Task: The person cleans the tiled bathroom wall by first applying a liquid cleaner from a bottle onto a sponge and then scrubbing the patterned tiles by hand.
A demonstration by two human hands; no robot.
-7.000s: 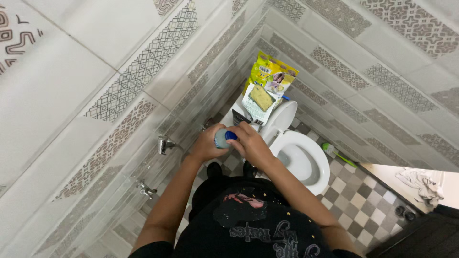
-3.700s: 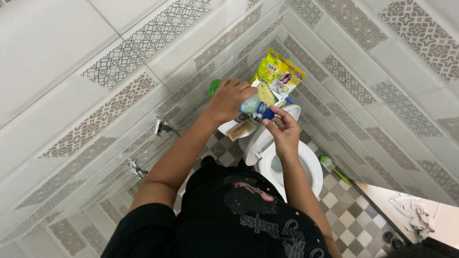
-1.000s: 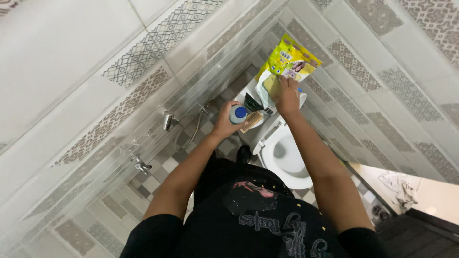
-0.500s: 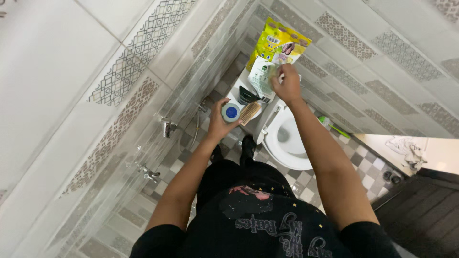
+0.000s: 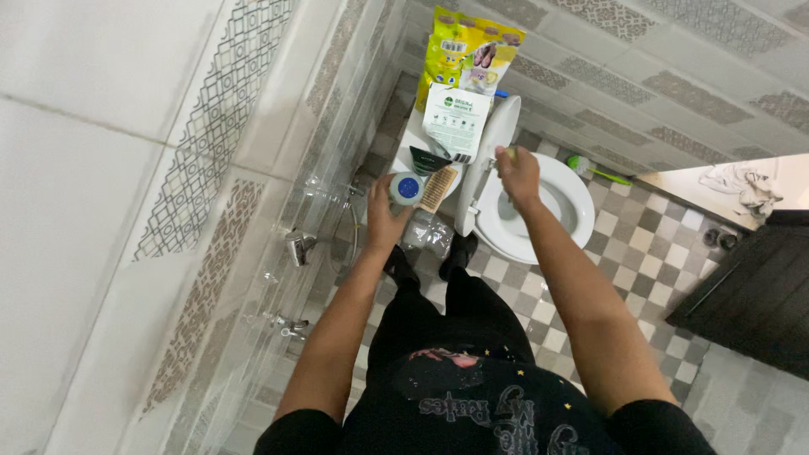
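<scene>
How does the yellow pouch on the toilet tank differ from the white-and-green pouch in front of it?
The yellow pouch is bigger and stands at the back against the tiled wall; the white-and-green pouch is smaller, paler, and nearer the person's left hand. Both are soft packs standing on the white toilet tank.

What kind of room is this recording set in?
A small tiled bathroom, most likely at home: a white toilet with its seat raised, wall taps on the patterned tile wall, and a checkered tile floor.

Walls point(image 5: 101, 152): large white tiles with bands of grey geometric pattern.
Floor point(image 5: 640, 253): small grey and white checkered tiles.
Fixtures: chrome taps point(image 5: 297, 247) on the left wall.
Door point(image 5: 746, 286): dark, at right.
Light: even, soft.
</scene>
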